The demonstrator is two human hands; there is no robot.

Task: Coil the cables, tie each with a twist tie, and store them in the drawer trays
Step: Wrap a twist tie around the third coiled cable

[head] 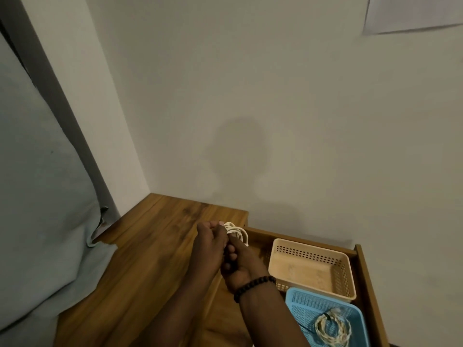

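Both hands meet above the wooden cabinet top [150,246], at the edge of the open drawer [363,271]. My left hand [209,244] and my right hand [238,264], with a black bead bracelet at the wrist, hold a small white coiled cable [238,232] between them. Its loops stick out past the fingers. I cannot make out a twist tie on it. In the drawer, a beige perforated tray [348,271] stands with nothing in it. In front of that tray, a blue tray [303,311] holds a coiled white braided cable [333,329].
A plain wall rises right behind the cabinet and drawer. A grey-blue cushion [42,209] leans at the left and overlaps the cabinet's left edge. A sheet of paper [413,13] hangs on the wall at the upper right.
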